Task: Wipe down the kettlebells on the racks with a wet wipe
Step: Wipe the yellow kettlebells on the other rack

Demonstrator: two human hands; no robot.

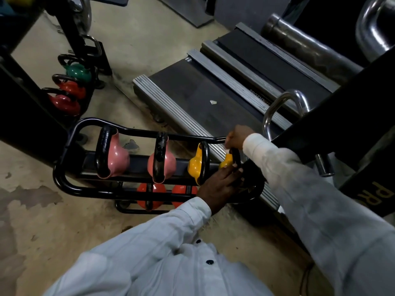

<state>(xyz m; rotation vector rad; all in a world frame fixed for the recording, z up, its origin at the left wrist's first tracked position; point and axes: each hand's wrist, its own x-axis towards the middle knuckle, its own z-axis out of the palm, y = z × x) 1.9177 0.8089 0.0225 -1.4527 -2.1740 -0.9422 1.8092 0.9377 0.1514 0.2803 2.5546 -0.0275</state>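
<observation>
A black tube rack (64, 182) holds two pink kettlebells (116, 159), (165, 165) and a yellow one (195, 165) on its upper tier. A smaller yellow kettlebell (227, 161) sits at the right end. My right hand (237, 137) is closed over the top of that small kettlebell's black handle (236, 155), and a bit of white wet wipe (226, 149) shows under its fingers. My left hand (220, 184) lies flat with fingers spread against the small kettlebell's base and a black rounded part (250, 189) of the rack end. Two red-orange kettlebells (149, 195), (181, 194) sit on the lower tier.
A second rack at the far left holds a green kettlebell (78, 71) and two red ones (71, 88), (64, 103). Treadmill decks (192, 92) lie just behind the rack. A black machine frame (342, 116) with chrome handles (284, 103) crosses the right side. The floor is worn concrete (42, 210).
</observation>
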